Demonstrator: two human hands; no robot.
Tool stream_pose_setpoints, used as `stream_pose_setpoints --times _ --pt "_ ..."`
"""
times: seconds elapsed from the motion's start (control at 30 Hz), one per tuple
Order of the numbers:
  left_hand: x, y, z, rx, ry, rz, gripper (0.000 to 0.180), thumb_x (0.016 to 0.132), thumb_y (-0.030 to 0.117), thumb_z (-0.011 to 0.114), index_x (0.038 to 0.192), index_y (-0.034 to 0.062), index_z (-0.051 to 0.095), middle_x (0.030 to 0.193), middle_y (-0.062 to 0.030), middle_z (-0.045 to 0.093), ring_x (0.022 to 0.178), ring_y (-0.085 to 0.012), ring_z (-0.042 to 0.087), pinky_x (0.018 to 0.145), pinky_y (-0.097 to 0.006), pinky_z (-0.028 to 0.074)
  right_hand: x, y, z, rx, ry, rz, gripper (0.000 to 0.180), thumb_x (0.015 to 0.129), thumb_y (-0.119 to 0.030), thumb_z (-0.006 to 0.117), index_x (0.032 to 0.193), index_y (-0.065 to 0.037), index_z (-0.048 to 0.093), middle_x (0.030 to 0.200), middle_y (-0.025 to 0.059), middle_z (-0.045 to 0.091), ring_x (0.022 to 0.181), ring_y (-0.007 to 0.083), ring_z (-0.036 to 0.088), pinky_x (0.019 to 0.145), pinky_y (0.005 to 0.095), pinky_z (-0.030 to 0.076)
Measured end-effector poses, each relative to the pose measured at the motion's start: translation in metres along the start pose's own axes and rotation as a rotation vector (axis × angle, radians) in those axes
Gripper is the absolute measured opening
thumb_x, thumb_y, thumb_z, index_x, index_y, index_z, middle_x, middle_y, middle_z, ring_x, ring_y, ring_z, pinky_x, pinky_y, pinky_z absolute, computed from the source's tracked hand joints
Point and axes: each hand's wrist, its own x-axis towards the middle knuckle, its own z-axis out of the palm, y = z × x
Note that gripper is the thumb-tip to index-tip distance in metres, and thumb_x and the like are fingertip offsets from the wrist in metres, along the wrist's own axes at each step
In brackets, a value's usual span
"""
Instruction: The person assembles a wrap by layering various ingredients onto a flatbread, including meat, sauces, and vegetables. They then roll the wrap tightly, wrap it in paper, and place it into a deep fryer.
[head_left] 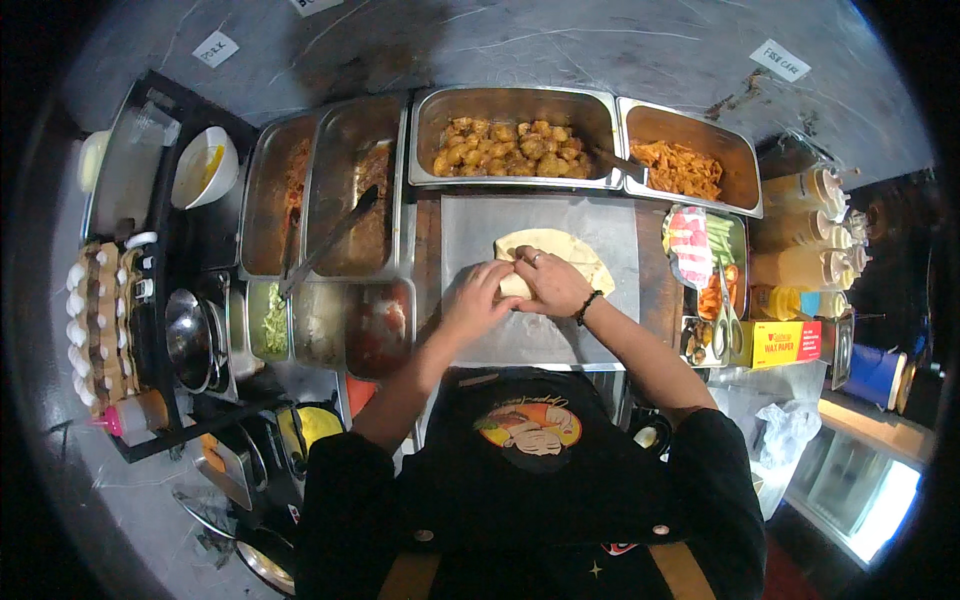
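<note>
From the head camera we see the flatbread (560, 250) lying on a grey paper sheet (540, 340), just in front of the steel tray of browned chunks (510, 148). Our left hand (478, 297) and right hand (552, 283) both curl in a closed grip on its near, rolled edge. We judge it light, soft, floppy and tearable, best held at the fold with spread fingers.
</note>
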Motion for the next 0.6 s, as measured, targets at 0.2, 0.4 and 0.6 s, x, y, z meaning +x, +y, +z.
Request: stream_pose_setpoints --times 0.2,0.4,0.6 --pt "-0.006 -0.01 0.023 -0.06 0.089 0.032 0.03 0.088 0.009 0.061 0.117 0.0015 0.06 0.116 -0.0162 0.062 0.108 -0.0349 0.058 0.094 -0.042 0.046 0.002 -0.002 -0.001 0.053 -0.037 0.056 0.059 0.073 -0.036 0.075 0.114 0.001 0.053 0.114 0.0181 0.054 0.103 0.035 0.057 0.088 0.0428 0.048" --pt "0.0 0.024 0.018 0.356 -0.17 0.036 0.07 0.08 0.02 0.07 0.136 -0.0051 0.037 0.135 -0.0219 0.045 0.124 -0.0373 0.045 0.106 -0.047 0.035 0.002 0.006 0.001 0.109 -0.078 0.148 0.067 0.067 -0.036 0.078 0.116 0.002 0.053 0.113 0.0176 0.056 0.106 0.0348 0.055 0.089 0.0439 0.046" --pt "0.014 0.028 0.02 0.402 -0.228 0.038 0.095 0.067 0.044 0.08 0.136 -0.0044 0.035 0.127 -0.0198 0.049 0.12 -0.0343 0.048 0.103 -0.045 0.038 -0.001 -0.001 -0.03 0.024 -0.205 0.313 0.072 0.066 -0.036 0.078 0.123 -0.001 0.053 0.119 0.0147 0.057 0.111 0.0347 0.054 0.093 0.0455 0.043"
